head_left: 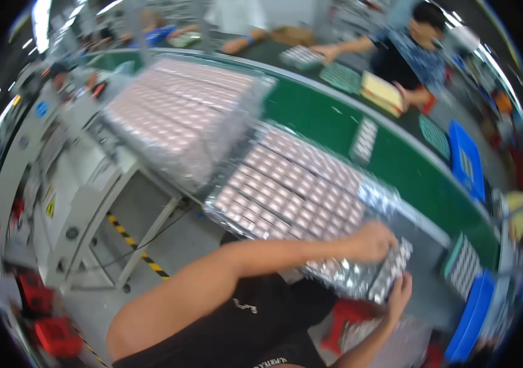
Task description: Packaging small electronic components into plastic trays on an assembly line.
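My left hand (373,241) is closed at the far end of a narrow pack (390,273) set with rows of small shiny pale pieces. My right hand (400,295) has its fingers bent round the near right side of the same pack. The pack lies at the right end of a broad pinkish block of similar packs (292,190), set side by side on clear plastic film (381,197). My left forearm crosses the front of this block, and part of the near rows is hidden behind it.
A taller film-wrapped stack (181,110) stands at the left. Beyond runs a green conveyor (310,110) carrying a loose pack (365,141). A co-worker (408,61) handles packs across it. A tray of pieces (462,267) and blue bins (467,159) are at the right.
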The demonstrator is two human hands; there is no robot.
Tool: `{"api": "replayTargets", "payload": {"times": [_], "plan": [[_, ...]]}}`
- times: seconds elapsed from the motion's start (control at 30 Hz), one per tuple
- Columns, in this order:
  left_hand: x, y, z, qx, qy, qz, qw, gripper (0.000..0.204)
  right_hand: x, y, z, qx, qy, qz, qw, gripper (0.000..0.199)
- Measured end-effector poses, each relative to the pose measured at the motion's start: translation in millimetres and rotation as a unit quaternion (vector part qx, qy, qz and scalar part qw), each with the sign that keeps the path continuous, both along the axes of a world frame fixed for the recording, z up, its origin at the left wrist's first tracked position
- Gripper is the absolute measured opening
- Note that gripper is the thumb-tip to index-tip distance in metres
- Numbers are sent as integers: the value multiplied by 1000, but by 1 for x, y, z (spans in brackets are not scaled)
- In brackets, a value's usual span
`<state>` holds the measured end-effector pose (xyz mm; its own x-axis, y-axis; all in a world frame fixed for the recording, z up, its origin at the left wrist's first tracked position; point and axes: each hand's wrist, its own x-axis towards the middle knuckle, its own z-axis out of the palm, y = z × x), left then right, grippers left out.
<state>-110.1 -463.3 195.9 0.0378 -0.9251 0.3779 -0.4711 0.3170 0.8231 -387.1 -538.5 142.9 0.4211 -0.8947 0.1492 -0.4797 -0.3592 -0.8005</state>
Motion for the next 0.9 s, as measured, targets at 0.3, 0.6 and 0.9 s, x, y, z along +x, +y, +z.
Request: {"api": "replayTargets", "payload": {"times": [0.3, 0.6, 0.9], "plan": [[165, 21, 11, 45, -70, 211, 974, 24, 19, -4, 3, 133, -111, -47, 984, 19], [170, -20, -18, -37, -187, 179, 965, 13, 12, 2, 10, 125, -98, -58, 986, 19], [155, -48, -20, 34, -204, 188, 960, 14, 11, -2, 12, 154, -109, -88, 978, 22]]}}
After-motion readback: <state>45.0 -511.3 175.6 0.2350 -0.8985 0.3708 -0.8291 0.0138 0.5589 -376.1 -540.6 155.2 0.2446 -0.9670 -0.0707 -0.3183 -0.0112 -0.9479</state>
